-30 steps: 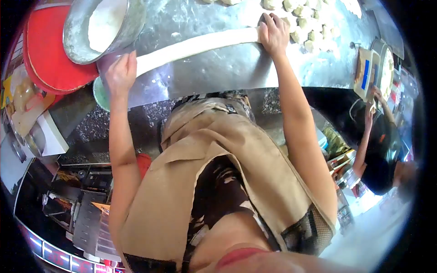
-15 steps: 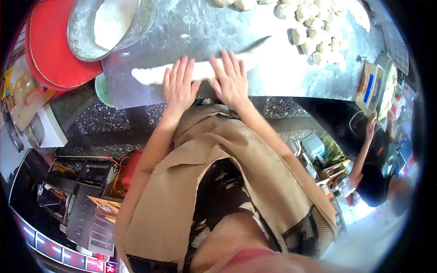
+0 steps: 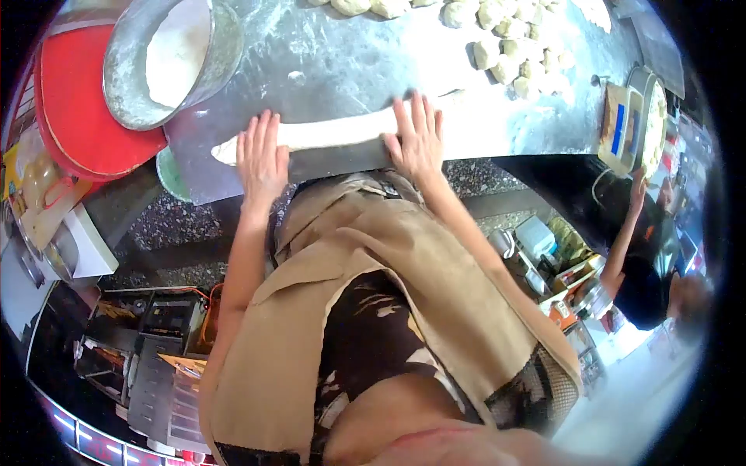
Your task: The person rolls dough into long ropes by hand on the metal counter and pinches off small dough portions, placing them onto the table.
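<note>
A long white rope of dough [image 3: 334, 133] lies across the metal work table [image 3: 311, 85] in front of me. My left hand [image 3: 263, 159] rests flat over its left part, fingers stretched out and pointing away. The dough's left tip pokes out beyond that hand. My right hand [image 3: 417, 140] lies on the right part with its fingers spread. Between the two hands the dough is bare, and its thinner right end runs on past my right hand. Whatever is under the palms and fingers is hidden.
A metal bowl of flour [image 3: 167, 58] stands at the back left beside a red lid-like round [image 3: 85, 101]. Several dough pieces [image 3: 505, 54] sit at the back right. A tan box with blue tape [image 3: 622, 132] is at the right edge, near a co-worker's arm [image 3: 625, 241].
My hands have moved apart along the dough, the left one leftward and the right one rightward. More bare dough shows between them. The camera view has shifted slightly.
</note>
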`<state>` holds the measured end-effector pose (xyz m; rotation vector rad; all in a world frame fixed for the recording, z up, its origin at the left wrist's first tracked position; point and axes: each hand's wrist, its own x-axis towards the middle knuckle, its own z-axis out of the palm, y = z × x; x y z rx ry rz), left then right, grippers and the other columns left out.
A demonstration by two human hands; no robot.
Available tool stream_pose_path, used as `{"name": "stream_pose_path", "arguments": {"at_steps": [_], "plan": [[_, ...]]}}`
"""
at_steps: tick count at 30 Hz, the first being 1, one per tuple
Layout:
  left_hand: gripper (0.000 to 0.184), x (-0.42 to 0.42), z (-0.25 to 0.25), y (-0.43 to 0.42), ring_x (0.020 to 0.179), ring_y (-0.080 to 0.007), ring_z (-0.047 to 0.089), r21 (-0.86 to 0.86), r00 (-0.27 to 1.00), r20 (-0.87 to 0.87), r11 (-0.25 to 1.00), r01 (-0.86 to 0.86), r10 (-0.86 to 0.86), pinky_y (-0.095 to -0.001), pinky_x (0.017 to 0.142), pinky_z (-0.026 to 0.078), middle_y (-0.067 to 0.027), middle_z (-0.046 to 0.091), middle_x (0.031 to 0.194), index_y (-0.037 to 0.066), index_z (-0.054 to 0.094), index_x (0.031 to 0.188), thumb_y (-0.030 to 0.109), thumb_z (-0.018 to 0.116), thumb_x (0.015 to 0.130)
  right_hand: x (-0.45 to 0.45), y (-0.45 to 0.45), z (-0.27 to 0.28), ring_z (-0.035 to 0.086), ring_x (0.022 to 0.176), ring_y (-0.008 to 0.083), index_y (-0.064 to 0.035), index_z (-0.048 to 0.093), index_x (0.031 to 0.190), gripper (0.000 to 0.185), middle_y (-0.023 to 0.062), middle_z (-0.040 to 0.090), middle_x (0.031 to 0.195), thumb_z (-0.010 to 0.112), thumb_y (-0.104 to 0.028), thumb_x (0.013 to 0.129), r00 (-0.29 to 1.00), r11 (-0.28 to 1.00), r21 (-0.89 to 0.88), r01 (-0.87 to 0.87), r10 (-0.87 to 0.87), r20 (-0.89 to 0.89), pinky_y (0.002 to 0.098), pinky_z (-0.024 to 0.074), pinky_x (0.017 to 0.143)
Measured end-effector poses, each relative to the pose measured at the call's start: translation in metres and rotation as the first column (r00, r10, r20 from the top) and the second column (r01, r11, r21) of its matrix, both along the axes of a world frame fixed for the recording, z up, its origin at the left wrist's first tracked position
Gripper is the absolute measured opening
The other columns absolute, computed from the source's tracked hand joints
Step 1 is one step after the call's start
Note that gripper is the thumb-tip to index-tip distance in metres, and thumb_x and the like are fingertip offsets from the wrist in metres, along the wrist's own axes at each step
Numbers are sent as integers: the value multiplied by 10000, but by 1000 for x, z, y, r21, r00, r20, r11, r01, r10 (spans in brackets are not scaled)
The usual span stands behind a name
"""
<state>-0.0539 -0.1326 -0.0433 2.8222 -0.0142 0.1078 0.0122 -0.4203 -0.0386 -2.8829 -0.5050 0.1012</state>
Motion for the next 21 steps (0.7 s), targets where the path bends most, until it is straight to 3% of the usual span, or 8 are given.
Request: {"name": "stream_pose_path", "arguments": {"at_steps": [4, 6, 8, 11, 14, 16, 18, 21], "plan": [[448, 72, -3, 25, 1253, -310, 473, -10, 994, 91, 999, -53, 53, -466, 1048, 336, -138, 499, 1374, 103, 519, 1331, 238, 504, 904, 120, 31, -16, 371, 1300, 425, -24, 447, 1355, 657, 283, 390, 1408, 493, -474, 878, 974, 977, 162, 136, -162, 161, 519, 270, 1095], [458, 65, -4, 33, 1255, -315, 468, -14, 997, 76, 1000, -25, 26, -475, 1051, 325, -137, 493, 1380, 107, 509, 1340, 246, 504, 904, 137, 25, -27, 367, 1306, 422, -48, 452, 1358, 628, 270, 398, 1407, 494, -461, 888, 951, 980, 136, 145, -176, 252, 524, 269, 1094], [468, 40, -2, 34, 1256, -319, 463, -18, 998, 59, 1000, -1, 2, -484, 1055, 314, -136, 487, 1385, 110, 499, 1350, 254, 504, 905, 86, 1, 0, 358, 1326, 403, -115, 457, 1374, 599, 230, 410, 1415, 517, -446, 878, 991, 992, 23, 123, -124, 58, 571, 250, 1086], [489, -21, -3, 23, 1264, -326, 448, 31, 999, 28, 999, -28, 27, -504, 1061, 286, -124, 477, 1394, 120, 477, 1371, 281, 495, 910, -23, -59, -11, 298, 1383, 368, -166, 423, 1418, 666, 191, 331, 1493, 526, -502, 853, 984, 983, -31, 180, -180, 16, 594, 143, 1112], [498, -18, -8, 34, 1275, -326, 432, 8, 998, 54, 999, -31, 31, -514, 1071, 258, -118, 471, 1401, 130, 465, 1383, 300, 478, 915, 13, -70, -9, 359, 1349, 366, -122, 466, 1377, 645, 201, 398, 1447, 520, -499, 858, 989, 990, 14, 143, -144, 44, 593, 202, 1086], [481, 23, -6, 46, 1281, -324, 427, 21, 997, 78, 1000, -20, 19, -504, 1076, 255, -116, 473, 1399, 129, 473, 1376, 286, 449, 922, 83, -57, -5, 481, 1238, 329, -88, 555, 1263, 551, 197, 506, 1342, 547, -459, 856, 966, 989, 24, 149, -150, 209, 483, 340, 1033], [476, 39, -10, 56, 1280, -322, 428, -36, 996, 83, 999, -17, 19, -502, 1080, 251, -113, 474, 1400, 127, 475, 1374, 271, 439, 921, 136, -58, -15, 538, 1160, 344, -94, 607, 1181, 453, 196, 570, 1259, 544, -423, 876, 940, 986, 120, 117, -149, 307, 382, 385, 1004], [466, 23, -17, 65, 1281, -321, 426, -7, 995, 92, 999, -39, 39, -499, 1083, 245, -106, 476, 1399, 123, 482, 1366, 244, 423, 919, 87, -83, -14, 465, 1239, 365, -113, 556, 1271, 505, 188, 496, 1352, 534, -417, 869, 971, 982, 118, 145, -165, 176, 480, 317, 1050]]}}
